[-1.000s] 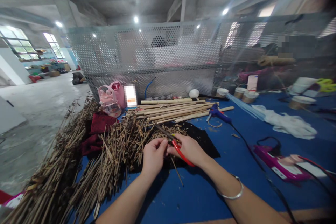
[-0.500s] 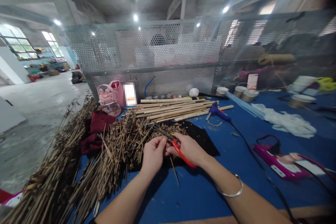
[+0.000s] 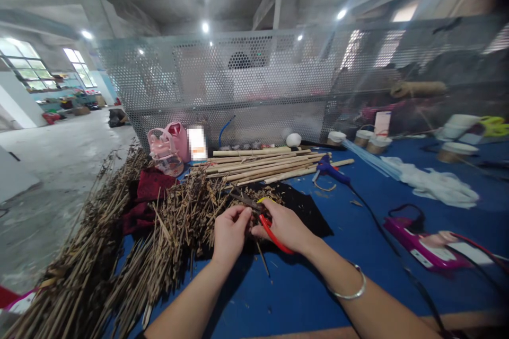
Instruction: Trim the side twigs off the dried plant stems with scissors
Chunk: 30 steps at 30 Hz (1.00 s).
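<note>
My right hand (image 3: pixel 284 225) is wrapped round a pair of red-handled scissors (image 3: pixel 273 235). Their dark blades point up and left over a heap of dried plant stems (image 3: pixel 191 212). Close beside it, my left hand (image 3: pixel 230 233) is closed in a pinch, thumb against forefinger. A thin dried stem (image 3: pixel 263 259) sticks out below the fingers, its upper end hidden between the two hands. Under the hands lies a black cloth (image 3: pixel 308 214) with plant bits scattered over it.
Pale wooden sticks (image 3: pixel 254 167) lie behind the heap, with a blue glue gun (image 3: pixel 332 170) to their right. A magenta power strip (image 3: pixel 425 246) and its cords occupy the right side. A pink bottle (image 3: pixel 165 156) stands back left, and a perforated metal panel (image 3: pixel 238 79) closes off the rear.
Both hands have shifted slightly to the left, still close together. The scissors have moved a little with the right hand and their blades have tilted slightly flatter.
</note>
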Each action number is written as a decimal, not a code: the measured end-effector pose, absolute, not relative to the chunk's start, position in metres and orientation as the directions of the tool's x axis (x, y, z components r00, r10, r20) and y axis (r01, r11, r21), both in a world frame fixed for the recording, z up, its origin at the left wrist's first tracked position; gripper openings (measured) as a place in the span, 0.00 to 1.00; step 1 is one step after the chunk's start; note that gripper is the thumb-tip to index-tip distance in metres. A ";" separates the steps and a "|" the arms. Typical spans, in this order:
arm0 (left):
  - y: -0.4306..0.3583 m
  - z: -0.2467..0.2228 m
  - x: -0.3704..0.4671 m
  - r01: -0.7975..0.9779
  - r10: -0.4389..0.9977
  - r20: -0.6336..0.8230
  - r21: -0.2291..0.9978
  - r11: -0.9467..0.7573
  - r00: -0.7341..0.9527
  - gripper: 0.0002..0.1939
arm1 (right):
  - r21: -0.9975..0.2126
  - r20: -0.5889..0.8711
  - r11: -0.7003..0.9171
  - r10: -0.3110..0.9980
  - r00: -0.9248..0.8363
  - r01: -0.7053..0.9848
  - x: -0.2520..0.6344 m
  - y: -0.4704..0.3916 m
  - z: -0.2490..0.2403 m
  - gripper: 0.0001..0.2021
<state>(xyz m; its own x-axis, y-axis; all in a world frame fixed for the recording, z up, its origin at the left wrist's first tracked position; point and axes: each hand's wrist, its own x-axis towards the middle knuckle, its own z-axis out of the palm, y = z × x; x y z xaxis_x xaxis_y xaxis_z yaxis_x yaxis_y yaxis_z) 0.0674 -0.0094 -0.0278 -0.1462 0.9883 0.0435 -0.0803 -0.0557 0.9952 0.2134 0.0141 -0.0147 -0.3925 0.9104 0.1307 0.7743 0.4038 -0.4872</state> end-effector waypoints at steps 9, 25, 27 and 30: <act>-0.010 -0.033 0.074 -0.220 0.995 -0.076 0.974 0.061 -0.059 0.16 | -0.559 0.119 0.365 0.924 -0.364 0.745 0.211 0.016 -0.020 0.16; -0.012 -0.027 0.073 -0.174 0.995 -0.050 0.984 0.034 -0.084 0.14 | -0.557 0.098 0.332 0.936 -0.337 0.761 0.208 0.014 -0.017 0.19; -0.012 -0.026 0.073 -0.185 0.995 -0.051 0.982 0.034 -0.089 0.15 | -0.545 0.093 0.329 0.938 -0.335 0.771 0.208 0.015 -0.017 0.18; -0.012 -0.027 0.073 -0.196 0.995 -0.047 0.980 0.029 -0.085 0.16 | -0.510 0.106 0.344 0.935 -0.340 0.788 0.211 0.016 -0.016 0.18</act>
<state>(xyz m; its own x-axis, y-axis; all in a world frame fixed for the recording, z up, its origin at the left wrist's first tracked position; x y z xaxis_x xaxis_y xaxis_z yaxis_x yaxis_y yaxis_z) 0.0727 -0.0122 -0.0267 -0.0853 0.9953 -0.0466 -0.1960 0.0291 0.9802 0.2111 0.0159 -0.0164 -0.3396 0.9345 0.1065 0.7879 0.3445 -0.5104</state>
